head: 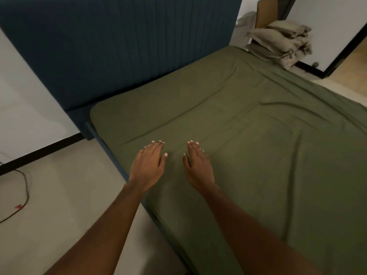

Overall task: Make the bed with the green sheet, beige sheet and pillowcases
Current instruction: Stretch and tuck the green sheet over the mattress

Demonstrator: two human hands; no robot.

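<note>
In the head view, the person is reaching both bare arms forward over the near side of the bed. The left hand (148,163) is lying palm down on the green sheet (258,135), close to the mattress edge. Its fingers are stretching out straight and close together, and its thumb is angling inward. It is grasping nothing. The right hand (198,165) is lying just beside it, also palm down on the sheet. Its fingers are likewise straight and together, pointing toward the headboard, and they are not gripping any cloth. A narrow strip of sheet is showing between the two hands, so they are not touching each other.

The green sheet is covering the whole visible mattress and wrapping round the near corner by the dark blue headboard (119,46). Long shallow creases are running across it, one of them just ahead of the fingertips and more toward the right side.

A pile of folded beige linen (286,44) is sitting past the far corner of the bed, well apart from the hands. What is supporting it cannot be made out. A black cable (25,187) is trailing over the pale floor (69,195) on the left.
</note>
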